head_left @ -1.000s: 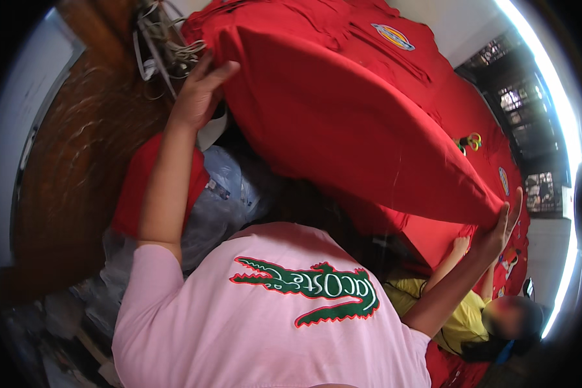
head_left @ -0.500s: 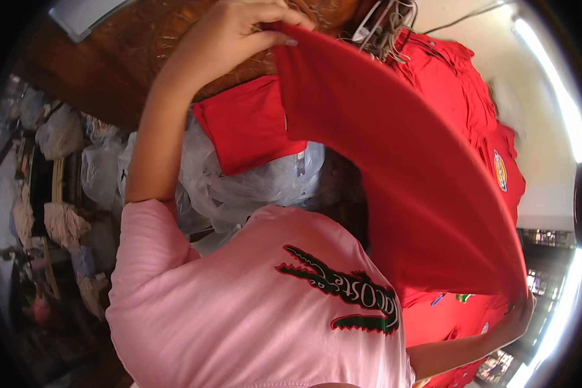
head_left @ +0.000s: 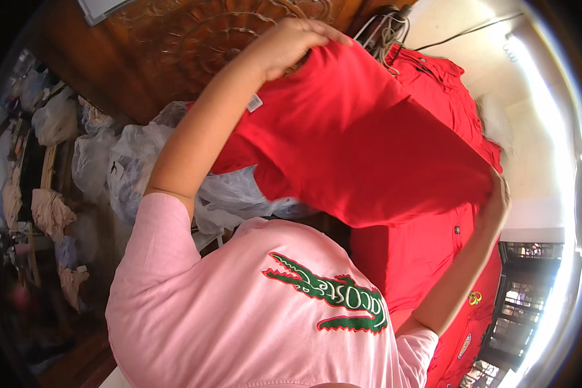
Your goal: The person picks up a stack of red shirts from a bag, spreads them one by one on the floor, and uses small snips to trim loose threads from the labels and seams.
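A red garment [head_left: 368, 149] hangs stretched in front of my chest, held by both hands. My left hand [head_left: 291, 45] is raised high and grips its upper edge near a small white label [head_left: 255, 103]. My right hand [head_left: 498, 200] is lower at the right and clasps the garment's other end. My pink shirt [head_left: 239, 310] with a green reptile emblem fills the lower middle of the view.
More red garments [head_left: 446, 90] lie or hang behind the held one at the right. Crumpled clear plastic bags [head_left: 129, 161] are piled at the left below a carved wooden panel [head_left: 200, 39]. Cables [head_left: 385, 26] hang at the top, and a barred window [head_left: 517, 304] is at the lower right.
My left hand has gone up higher with the red garment's edge, and the cloth now hangs narrower between both hands. The view has swung toward the wooden panel and bags.
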Demonstrator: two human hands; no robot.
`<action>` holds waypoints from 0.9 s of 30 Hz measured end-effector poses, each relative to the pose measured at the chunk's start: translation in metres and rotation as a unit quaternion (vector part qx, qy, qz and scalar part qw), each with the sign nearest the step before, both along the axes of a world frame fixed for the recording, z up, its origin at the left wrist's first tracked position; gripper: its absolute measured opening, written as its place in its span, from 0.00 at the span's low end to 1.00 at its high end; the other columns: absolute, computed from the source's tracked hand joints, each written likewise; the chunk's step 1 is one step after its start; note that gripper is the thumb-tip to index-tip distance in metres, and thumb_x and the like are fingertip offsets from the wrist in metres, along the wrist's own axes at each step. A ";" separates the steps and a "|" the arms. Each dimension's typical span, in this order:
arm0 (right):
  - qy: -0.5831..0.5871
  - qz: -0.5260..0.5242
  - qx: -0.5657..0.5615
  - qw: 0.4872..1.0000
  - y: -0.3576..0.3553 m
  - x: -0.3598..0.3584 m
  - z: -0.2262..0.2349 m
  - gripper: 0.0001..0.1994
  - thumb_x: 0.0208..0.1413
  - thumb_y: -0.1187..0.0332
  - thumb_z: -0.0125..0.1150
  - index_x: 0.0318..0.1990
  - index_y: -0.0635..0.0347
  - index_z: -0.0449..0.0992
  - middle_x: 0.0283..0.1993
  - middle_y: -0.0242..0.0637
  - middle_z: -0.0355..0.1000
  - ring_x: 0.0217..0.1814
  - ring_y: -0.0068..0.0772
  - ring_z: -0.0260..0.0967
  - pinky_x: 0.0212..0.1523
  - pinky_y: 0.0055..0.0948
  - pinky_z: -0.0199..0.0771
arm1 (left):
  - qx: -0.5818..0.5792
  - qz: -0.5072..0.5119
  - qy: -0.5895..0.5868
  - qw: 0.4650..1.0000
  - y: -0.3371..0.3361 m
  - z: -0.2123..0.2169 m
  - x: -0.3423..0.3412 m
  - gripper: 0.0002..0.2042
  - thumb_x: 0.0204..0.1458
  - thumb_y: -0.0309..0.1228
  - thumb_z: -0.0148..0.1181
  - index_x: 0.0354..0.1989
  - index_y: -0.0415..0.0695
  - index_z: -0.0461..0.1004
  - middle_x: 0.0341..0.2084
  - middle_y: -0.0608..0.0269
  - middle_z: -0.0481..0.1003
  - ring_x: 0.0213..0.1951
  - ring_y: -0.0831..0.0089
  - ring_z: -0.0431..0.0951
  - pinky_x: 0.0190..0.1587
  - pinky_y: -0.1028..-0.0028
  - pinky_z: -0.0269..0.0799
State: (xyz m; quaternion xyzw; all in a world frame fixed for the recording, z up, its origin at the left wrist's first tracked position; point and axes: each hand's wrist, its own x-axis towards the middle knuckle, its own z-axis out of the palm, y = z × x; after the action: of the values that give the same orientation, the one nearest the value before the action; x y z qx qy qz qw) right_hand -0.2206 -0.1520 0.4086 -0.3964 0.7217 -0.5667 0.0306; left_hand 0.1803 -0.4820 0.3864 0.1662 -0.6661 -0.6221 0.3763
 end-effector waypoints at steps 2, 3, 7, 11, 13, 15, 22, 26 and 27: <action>0.140 0.060 0.029 0.988 -0.036 0.087 0.006 0.09 0.64 0.70 0.60 0.45 0.67 0.81 0.36 0.33 0.75 0.35 0.23 0.74 0.28 0.25 0.77 | -0.125 0.007 -0.064 0.990 0.039 -0.002 -0.025 0.15 0.58 0.27 0.56 0.50 0.38 0.83 0.37 0.60 0.83 0.38 0.77 0.81 0.46 0.76 0.76; 0.107 0.075 0.039 0.991 -0.050 0.119 0.008 0.09 0.64 0.70 0.61 0.45 0.68 0.81 0.34 0.33 0.74 0.35 0.22 0.73 0.28 0.25 0.77 | -0.181 -0.002 -0.119 0.976 0.059 0.001 -0.038 0.17 0.56 0.28 0.58 0.53 0.38 0.81 0.33 0.59 0.84 0.32 0.78 0.81 0.39 0.75 0.77; 0.070 0.101 0.083 0.989 -0.094 0.165 -0.021 0.12 0.63 0.67 0.65 0.46 0.69 0.78 0.38 0.36 0.75 0.37 0.21 0.74 0.35 0.23 0.76 | -0.186 -0.104 -0.170 0.962 0.133 -0.005 -0.091 0.31 0.54 0.25 0.55 0.71 0.41 0.63 0.35 0.55 0.82 0.37 0.79 0.81 0.41 0.76 0.75; -0.003 0.213 0.052 0.976 -0.100 0.153 -0.042 0.20 0.53 0.72 0.68 0.53 0.68 0.74 0.44 0.38 0.76 0.42 0.23 0.70 0.43 0.26 0.73 | 0.000 -0.180 -0.070 0.981 0.131 -0.031 -0.095 0.43 0.55 0.19 0.48 0.79 0.47 0.35 0.51 0.50 0.75 0.47 0.73 0.80 0.51 0.73 0.77; 0.017 0.206 0.072 0.976 -0.094 0.156 -0.043 0.20 0.52 0.73 0.68 0.53 0.68 0.74 0.44 0.38 0.76 0.42 0.24 0.71 0.43 0.26 0.73 | 0.070 -0.243 0.018 0.967 0.127 -0.039 -0.092 0.46 0.55 0.15 0.45 0.79 0.50 0.26 0.57 0.49 0.70 0.51 0.70 0.78 0.56 0.69 0.77; 0.069 0.182 0.119 0.974 -0.094 0.162 -0.034 0.20 0.52 0.74 0.67 0.53 0.67 0.74 0.43 0.38 0.76 0.41 0.25 0.71 0.42 0.26 0.73 | 0.093 -0.290 0.016 0.952 0.120 -0.043 -0.089 0.45 0.55 0.13 0.41 0.79 0.51 0.26 0.57 0.47 0.68 0.52 0.67 0.78 0.61 0.63 0.77; 0.151 0.139 0.151 0.967 -0.094 0.168 -0.052 0.16 0.55 0.76 0.63 0.51 0.68 0.75 0.41 0.36 0.77 0.40 0.24 0.72 0.40 0.26 0.72 | 0.104 -0.309 -0.081 0.942 0.102 -0.043 -0.083 0.38 0.57 0.17 0.48 0.77 0.49 0.46 0.49 0.50 0.73 0.50 0.63 0.80 0.60 0.63 0.78; -0.188 0.283 0.123 0.932 -0.078 0.175 -0.044 0.14 0.57 0.79 0.59 0.51 0.69 0.75 0.42 0.33 0.76 0.42 0.19 0.72 0.41 0.23 0.72 | -0.366 -0.186 -0.298 0.862 0.089 -0.053 -0.075 0.28 0.50 0.23 0.64 0.63 0.50 0.73 0.49 0.54 0.75 0.52 0.56 0.78 0.54 0.61 0.77; -0.219 0.300 0.102 0.923 -0.070 0.188 -0.025 0.14 0.57 0.80 0.58 0.51 0.69 0.75 0.42 0.32 0.76 0.42 0.18 0.72 0.42 0.22 0.72 | -0.390 -0.179 -0.310 0.848 0.079 -0.067 -0.071 0.26 0.48 0.24 0.66 0.59 0.51 0.76 0.51 0.54 0.75 0.53 0.55 0.78 0.53 0.61 0.75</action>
State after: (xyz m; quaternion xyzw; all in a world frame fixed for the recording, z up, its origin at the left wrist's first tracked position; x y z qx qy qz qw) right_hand -0.0330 -0.2224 0.3834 -0.4550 0.5983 -0.5269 0.3967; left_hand 0.1092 -0.4025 0.3193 0.0675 -0.9542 -0.2840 0.0663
